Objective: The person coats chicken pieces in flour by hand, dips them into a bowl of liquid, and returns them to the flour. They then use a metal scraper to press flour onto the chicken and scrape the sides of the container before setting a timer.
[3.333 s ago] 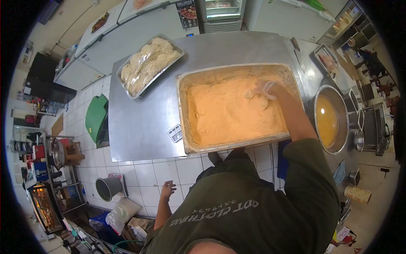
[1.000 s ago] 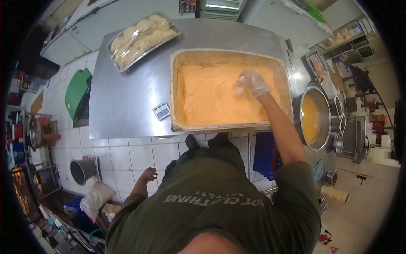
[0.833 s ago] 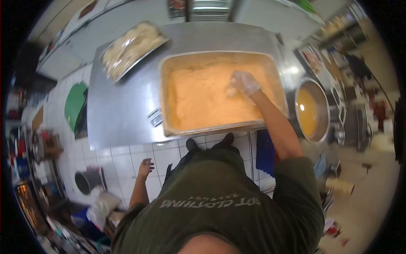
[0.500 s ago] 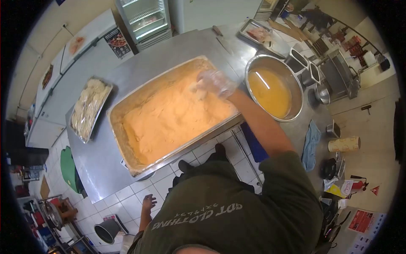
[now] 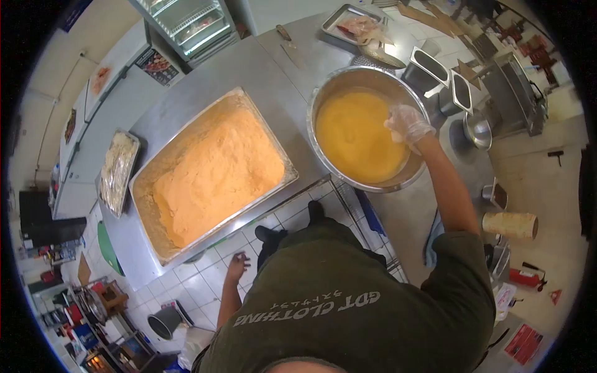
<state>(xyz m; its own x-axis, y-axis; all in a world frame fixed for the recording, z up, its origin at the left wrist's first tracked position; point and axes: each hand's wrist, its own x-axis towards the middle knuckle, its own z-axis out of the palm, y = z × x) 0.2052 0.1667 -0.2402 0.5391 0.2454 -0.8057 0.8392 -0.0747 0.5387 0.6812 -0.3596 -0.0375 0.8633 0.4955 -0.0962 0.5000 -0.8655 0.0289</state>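
Observation:
My right hand (image 5: 408, 126), in a clear plastic glove, is over the right side of a large round metal bowl (image 5: 315, 146) of yellow liquid (image 5: 357, 133). Its fingers are curled together, with something pale at the fingertips that I cannot make out. My left hand (image 5: 238, 267) is bare and hangs low beside my body, below the table edge, fingers loosely apart and holding nothing. A deep rectangular metal tray (image 5: 147, 237) full of orange powdery coating (image 5: 217, 177) stands left of the bowl. The powder is heaped and uneven.
At the table's left end lies a plastic-wrapped tray of pale floury pieces (image 5: 119, 173). Behind the bowl are a knife (image 5: 285, 37), a shallow tray with plastic-wrapped food (image 5: 360, 28) and deep metal containers (image 5: 426, 69). A small bowl (image 5: 477, 130) and a blue cloth (image 5: 433, 239) are rightward.
My right hand has left the orange coating and moved right, over the bowl of yellow liquid. The camera view has shifted right. My left hand still hangs low.

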